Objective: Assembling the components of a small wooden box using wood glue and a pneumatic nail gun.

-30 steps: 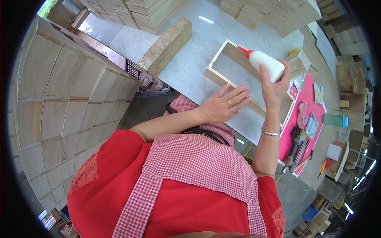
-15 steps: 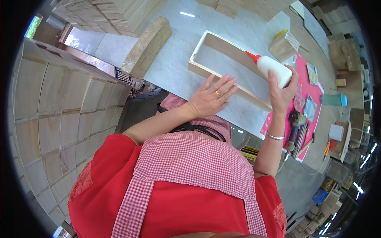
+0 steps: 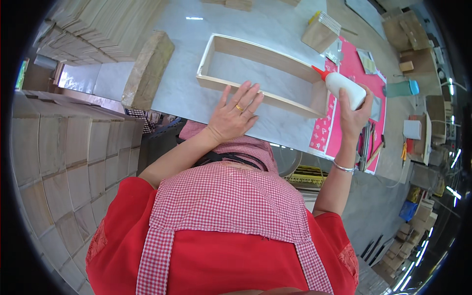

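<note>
A shallow rectangular wooden frame (image 3: pixel 260 51) lies on the grey tabletop (image 3: pixel 182 88). My left hand (image 3: pixel 236 114), fingers spread and a ring on one finger, rests flat on the table with its fingertips against the frame's near side. My right hand (image 3: pixel 355 114) grips a white glue bottle (image 3: pixel 346 88) with a red nozzle. The nozzle points at the frame's right end.
A pink mat (image 3: pixel 354 98) with small tools lies to the right of the frame. A rough wooden block (image 3: pixel 147 69) sits at the left, stacked boards (image 3: pixel 98 29) beyond it. A small wooden box (image 3: pixel 320 32), a teal bottle (image 3: pixel 402 88) and stacked wooden tiles (image 3: pixel 64 162) surround the work area.
The view has shifted, so the frame now sits more central. My left hand stays pressed at the frame's near side. The glue bottle remains at the frame's right end.
</note>
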Demonstrator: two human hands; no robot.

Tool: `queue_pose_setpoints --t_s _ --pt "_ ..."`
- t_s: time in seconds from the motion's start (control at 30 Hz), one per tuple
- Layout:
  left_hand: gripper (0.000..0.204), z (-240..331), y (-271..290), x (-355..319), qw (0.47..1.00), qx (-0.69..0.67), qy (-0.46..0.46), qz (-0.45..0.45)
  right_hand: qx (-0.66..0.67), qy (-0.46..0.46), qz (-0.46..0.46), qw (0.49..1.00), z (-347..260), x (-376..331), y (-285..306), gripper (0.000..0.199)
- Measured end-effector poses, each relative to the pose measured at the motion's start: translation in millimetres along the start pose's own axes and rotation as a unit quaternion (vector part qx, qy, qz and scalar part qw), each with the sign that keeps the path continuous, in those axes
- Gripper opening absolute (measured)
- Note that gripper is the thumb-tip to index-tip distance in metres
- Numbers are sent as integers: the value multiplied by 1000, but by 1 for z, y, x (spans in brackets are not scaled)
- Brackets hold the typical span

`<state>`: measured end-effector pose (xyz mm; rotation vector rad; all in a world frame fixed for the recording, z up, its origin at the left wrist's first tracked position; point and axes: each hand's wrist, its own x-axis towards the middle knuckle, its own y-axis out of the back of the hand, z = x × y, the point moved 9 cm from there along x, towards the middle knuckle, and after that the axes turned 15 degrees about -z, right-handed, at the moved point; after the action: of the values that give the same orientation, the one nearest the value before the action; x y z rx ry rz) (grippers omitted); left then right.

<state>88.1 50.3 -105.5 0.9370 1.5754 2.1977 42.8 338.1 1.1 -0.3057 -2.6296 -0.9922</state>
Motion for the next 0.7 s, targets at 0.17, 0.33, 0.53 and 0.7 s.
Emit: queue_pose_setpoints --t_s 0.17,0.33,0.53,0.7 --pt "74 -1 -4 1 1000 -2 0 -18 -23 -20 14 999 10 -7 19 48" --pt "74 0 -3 1 1000 -3 -5 -10 -37 -51 32 997 19 -13 34 49" --pt "73 0 -3 1 1000 1 -3 -10 -47 -50 40 997 23 -19 44 49" --pt "73 -1 -6 1 1000 6 2 -20 -40 -60 35 997 23 -30 49 49"
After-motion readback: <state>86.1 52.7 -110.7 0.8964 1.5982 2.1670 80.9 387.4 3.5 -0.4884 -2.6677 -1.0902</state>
